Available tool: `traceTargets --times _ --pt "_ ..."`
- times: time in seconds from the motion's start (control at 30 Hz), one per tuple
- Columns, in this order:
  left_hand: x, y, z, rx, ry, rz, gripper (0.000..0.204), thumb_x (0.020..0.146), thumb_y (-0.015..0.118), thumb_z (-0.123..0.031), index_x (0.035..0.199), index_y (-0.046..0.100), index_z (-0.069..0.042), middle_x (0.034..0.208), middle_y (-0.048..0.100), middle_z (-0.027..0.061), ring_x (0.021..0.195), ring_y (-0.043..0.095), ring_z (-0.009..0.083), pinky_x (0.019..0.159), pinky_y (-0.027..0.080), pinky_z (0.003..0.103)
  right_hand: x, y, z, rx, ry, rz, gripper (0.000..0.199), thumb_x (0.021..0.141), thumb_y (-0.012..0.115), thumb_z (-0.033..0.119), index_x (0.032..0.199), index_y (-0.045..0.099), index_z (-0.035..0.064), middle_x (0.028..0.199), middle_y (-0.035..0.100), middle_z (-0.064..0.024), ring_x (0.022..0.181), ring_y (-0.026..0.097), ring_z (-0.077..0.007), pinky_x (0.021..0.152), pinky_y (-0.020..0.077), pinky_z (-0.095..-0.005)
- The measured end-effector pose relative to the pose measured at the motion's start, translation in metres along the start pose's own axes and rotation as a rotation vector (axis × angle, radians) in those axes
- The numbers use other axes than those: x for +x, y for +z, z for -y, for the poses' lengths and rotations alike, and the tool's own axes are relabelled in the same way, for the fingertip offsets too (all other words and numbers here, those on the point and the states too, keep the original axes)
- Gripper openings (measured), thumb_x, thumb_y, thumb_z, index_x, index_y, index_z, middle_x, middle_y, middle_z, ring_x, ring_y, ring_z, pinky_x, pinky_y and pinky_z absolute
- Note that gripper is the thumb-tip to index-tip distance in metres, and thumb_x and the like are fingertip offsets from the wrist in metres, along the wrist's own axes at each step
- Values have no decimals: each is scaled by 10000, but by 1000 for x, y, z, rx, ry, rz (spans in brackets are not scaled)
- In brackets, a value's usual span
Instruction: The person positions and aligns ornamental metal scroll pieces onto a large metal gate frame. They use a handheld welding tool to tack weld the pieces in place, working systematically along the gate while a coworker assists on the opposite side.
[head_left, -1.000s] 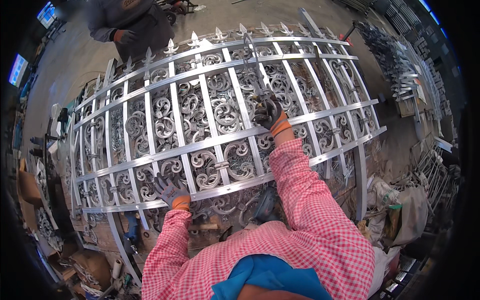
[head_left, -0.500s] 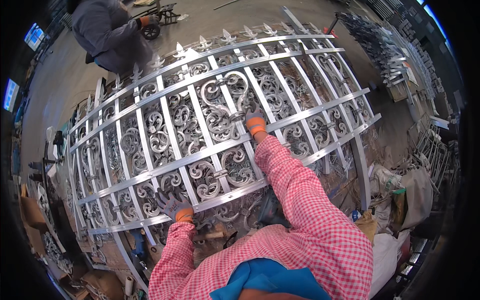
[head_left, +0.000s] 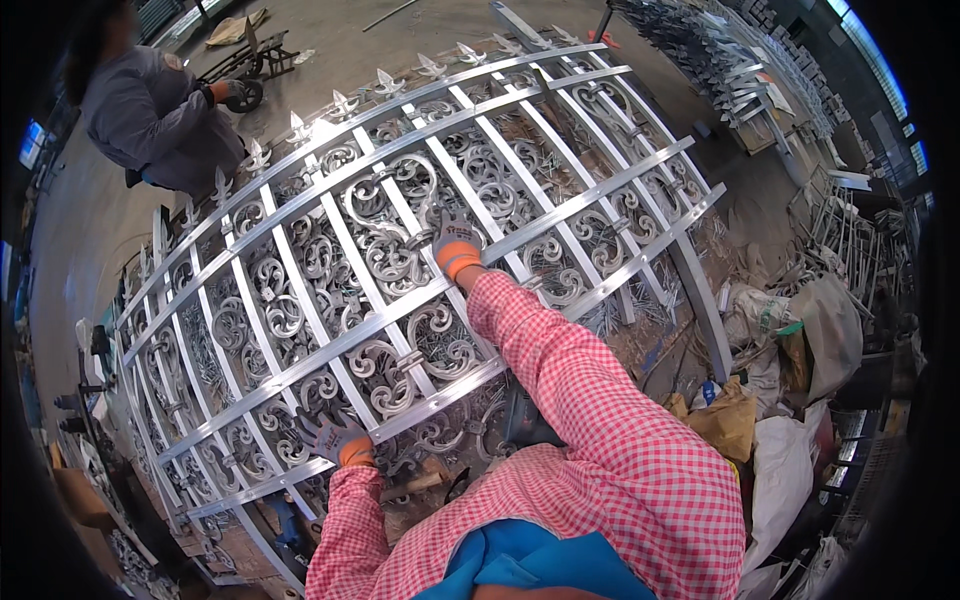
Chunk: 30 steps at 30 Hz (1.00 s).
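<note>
Surroundings: wooden surface [head_left: 655, 350], bearing loose metal scrolls and thin metal pins beneath a silver fence panel [head_left: 598, 194]. Power tool [head_left: 530, 420], dark, at the panel's near edge. Co-worker [head_left: 150, 120], grey work clothes, beyond the far left side; one orange-cuffed glove beside the wheel of a cart [head_left: 250, 96]. Stacked metal pieces [head_left: 700, 65], far right. White sack [head_left: 785, 480] and brown bag [head_left: 728, 420], near right. In the way: the panel's bars, which cross over the loose scrolls and leave only gaps between.

Changes: one second ago a large scroll [head_left: 418, 240] stood raised on edge above the panel, in the right grip [head_left: 456, 243]; now it lies flat among the upright bars. Left grip [head_left: 340, 440] stays by the near rail.

Position: large scroll mid-panel, directly at the right grip's fingertips, its loops extending beyond them; whether those fingers are closed round it cannot be told. Left grip: fingers spread, on the near rail, well apart from the large scroll.
</note>
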<state>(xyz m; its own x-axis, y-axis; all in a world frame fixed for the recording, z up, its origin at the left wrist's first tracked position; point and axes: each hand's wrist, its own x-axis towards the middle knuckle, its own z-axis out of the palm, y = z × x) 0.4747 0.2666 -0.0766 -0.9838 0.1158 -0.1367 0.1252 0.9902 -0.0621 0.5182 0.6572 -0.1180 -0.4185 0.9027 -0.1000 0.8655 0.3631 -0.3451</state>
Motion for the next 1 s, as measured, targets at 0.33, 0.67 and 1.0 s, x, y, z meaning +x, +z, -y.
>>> traceTargets --times 0.33,0.67,1.0 --pt "1 11 11 11 66 -144 423 906 570 -368 1254 644 -138 1495 418 163 1412 297 360 1183 156 514 13 -59 -64 -274 -32 -137 727 841 599 520 1459 416 185 1457 436 -165 1385 352 -367 1130 234 -542" --pt "11 11 16 -39 104 -80 502 839 601 -416 1213 652 -85 1511 359 154 1421 258 351 1154 160 569 23 -29 -99 -385 -9 66 602 932 449 524 1425 473 178 1443 497 -123 1328 451 -351 1094 259 -575" --pt "7 12 13 -47 93 -87 564 845 596 -474 1262 615 -95 1539 334 136 1405 277 361 1149 163 572 26 -22 -106 -396 -64 -58 578 918 488 524 1370 531 166 1348 575 -118 1250 515 -356 1044 343 -533"
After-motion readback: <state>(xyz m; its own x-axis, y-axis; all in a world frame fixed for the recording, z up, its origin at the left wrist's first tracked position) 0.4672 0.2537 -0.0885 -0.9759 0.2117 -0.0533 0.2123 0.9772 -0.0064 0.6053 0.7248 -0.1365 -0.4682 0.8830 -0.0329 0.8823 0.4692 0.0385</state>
